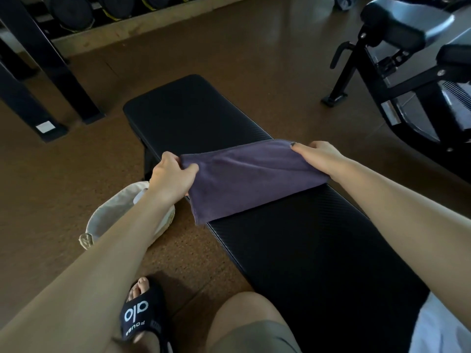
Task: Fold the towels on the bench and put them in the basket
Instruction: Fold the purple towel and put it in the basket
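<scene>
Both my arms stretch forward; my left hand (171,177) and right hand (319,156) each pinch cloth, fingers curled.

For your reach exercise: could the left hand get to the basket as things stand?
Probably yes: the basket sits on the floor right under the left hand's forearm, nothing between them, though that hand pinches the towel.

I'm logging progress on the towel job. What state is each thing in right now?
purple towel: spread across the bench, one corner hanging over the near-left edge
left hand: pinches the towel's left end
right hand: holds the towel's right end
basket: on the floor beside the bench, contents hidden
bench: flat
</scene>
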The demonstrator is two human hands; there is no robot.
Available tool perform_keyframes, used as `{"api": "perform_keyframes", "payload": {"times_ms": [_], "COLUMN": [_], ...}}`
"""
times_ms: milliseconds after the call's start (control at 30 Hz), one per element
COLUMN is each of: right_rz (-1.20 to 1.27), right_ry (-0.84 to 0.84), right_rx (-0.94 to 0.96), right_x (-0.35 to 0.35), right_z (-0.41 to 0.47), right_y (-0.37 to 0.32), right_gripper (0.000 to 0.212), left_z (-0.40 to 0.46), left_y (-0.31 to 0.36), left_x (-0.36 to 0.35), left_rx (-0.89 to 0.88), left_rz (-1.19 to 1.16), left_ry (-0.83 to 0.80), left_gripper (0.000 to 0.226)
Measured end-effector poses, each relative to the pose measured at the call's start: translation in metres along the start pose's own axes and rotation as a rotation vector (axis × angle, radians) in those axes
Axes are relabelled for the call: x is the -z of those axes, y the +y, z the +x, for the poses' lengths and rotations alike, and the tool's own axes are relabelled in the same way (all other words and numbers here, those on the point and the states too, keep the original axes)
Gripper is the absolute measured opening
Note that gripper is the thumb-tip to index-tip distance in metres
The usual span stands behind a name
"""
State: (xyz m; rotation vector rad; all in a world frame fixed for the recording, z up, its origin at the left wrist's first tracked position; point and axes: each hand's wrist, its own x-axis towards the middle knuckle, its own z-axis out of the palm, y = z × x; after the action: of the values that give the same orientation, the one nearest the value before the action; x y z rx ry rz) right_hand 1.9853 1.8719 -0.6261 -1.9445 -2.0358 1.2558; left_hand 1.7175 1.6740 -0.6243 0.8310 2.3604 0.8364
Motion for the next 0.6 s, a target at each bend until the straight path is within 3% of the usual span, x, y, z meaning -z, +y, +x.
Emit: {"api": "perform_keyframes", "payload": {"times_ms": [133,233,367,467,600], "right_rz": [-0.029,-0.076,-0.081,-0.055,0.022], "right_ry": [0.063,0.111,0.140,0.172,0.222], "right_rx": [0.008,0.027,0.029,0.011,0.001], "right_x": [0.002,0.002,0.000,-0.003,-0.008], "right_z": [-0.009,-0.020,-0.036,-0.056,-0.091], "right_y": [0.007,0.009,0.014,0.021,0.038], "right_gripper": [0.064,0.067,0.054,0.051,0.047], "left_z": [-0.016,-0.032,-0.052,-0.058,-0.058], "left_y": [-0.006,-0.008,-0.008,-0.011,-0.011], "left_x": [0.006,0.008,0.006,0.004,0.006], "left_rx": [0.060,0.113,0.202,0.272,0.210], "left_rz": [0.025,-0.049,-0.133,-0.205,-0.204], "left_ry": [-0.142,-0.271,-0.399,-0.443,-0.384], "left_gripper": [0.039,0.022,0.013,0.026,0.020]}}
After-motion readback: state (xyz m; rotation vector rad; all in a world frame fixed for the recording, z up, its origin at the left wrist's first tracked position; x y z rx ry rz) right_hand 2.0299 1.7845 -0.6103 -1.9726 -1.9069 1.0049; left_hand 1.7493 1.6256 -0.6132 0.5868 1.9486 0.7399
